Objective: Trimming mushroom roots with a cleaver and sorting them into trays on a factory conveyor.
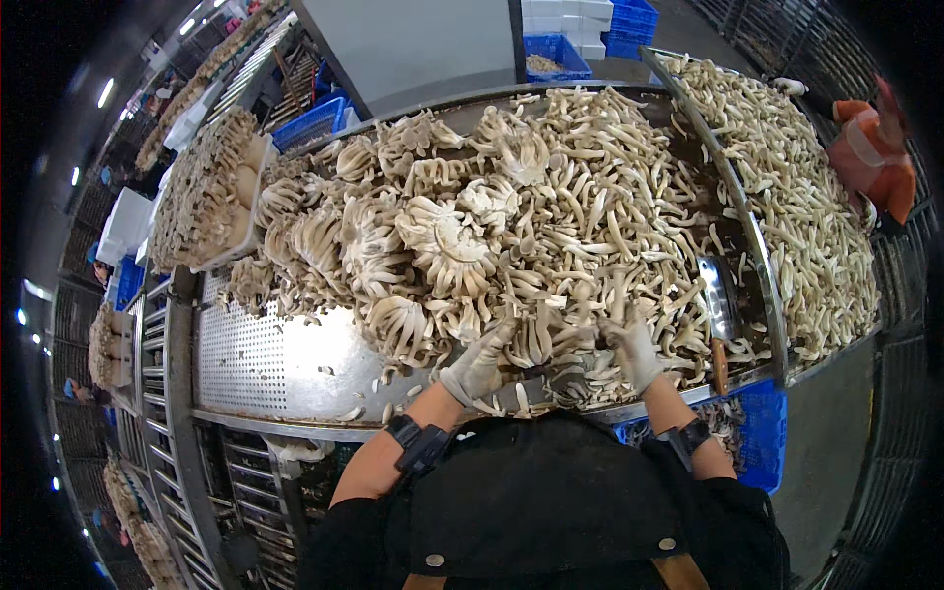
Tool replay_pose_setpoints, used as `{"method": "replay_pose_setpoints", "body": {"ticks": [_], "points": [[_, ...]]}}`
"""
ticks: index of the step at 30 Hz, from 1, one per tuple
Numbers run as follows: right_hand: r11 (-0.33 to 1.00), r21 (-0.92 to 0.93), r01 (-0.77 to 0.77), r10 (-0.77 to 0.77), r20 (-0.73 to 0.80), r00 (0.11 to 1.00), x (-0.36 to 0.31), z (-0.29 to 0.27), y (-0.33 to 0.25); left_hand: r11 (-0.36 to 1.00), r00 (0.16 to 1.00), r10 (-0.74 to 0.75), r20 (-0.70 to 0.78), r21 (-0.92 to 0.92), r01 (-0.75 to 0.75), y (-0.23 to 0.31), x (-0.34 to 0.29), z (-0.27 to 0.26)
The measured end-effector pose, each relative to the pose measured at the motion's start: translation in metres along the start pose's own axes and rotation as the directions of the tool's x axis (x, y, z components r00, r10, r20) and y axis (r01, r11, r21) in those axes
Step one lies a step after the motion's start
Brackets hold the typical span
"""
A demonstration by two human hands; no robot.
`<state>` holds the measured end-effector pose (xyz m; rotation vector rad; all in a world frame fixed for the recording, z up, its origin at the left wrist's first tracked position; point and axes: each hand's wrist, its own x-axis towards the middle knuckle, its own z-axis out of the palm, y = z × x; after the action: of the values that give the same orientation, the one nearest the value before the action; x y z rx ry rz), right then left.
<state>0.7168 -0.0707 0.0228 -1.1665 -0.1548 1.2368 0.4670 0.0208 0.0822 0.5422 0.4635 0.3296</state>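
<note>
My left hand, in a pale glove, reaches over the near edge of the metal table. Its fingers are closed against the side of a small mushroom clump. To the right of that clump is my gloved right hand, fingers apart over loose mushrooms. Large uncut mushroom clusters are heaped ahead and to the left. Separated long mushrooms cover the middle and right of the table. A wide-bladed knife with a wooden handle lies right of my right hand.
A metal divider parts the table from a mushroom-filled tray on the right. A white crate of clusters stands at the table's left end. Below the near edge sits a blue crate. A person in orange stands far right.
</note>
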Motion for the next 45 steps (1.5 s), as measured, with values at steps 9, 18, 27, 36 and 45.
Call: {"method": "replay_pose_setpoints", "body": {"ticks": [9,18,27,36,45], "points": [[0.447,-0.676,0.586,-0.275,0.519,0.809,-0.06,0.092,-0.012,0.987,0.989,0.147,0.008,0.069,-0.148,0.003,-0.025,0.019],[0.86,-0.413,0.301,-0.055,0.51,0.858,-0.065,0.104,-0.003,0.921,0.923,0.261,-0.283,0.36,-0.15,0.0,-0.028,0.031],[0.959,-0.236,0.155,-0.031,0.459,0.888,-0.069,0.111,-0.015,0.876,0.947,0.252,-0.2,0.464,-0.135,0.016,-0.03,0.037],[0.911,-0.36,0.201,-0.052,0.383,0.922,-0.063,0.113,-0.018,0.937,0.922,0.253,-0.294,0.311,-0.159,0.011,-0.02,0.001],[0.993,-0.119,-0.002,0.052,0.417,0.908,-0.076,0.118,-0.017,0.43,0.87,0.439,-0.223,0.903,0.015,0.014,0.004,-0.012]]}}
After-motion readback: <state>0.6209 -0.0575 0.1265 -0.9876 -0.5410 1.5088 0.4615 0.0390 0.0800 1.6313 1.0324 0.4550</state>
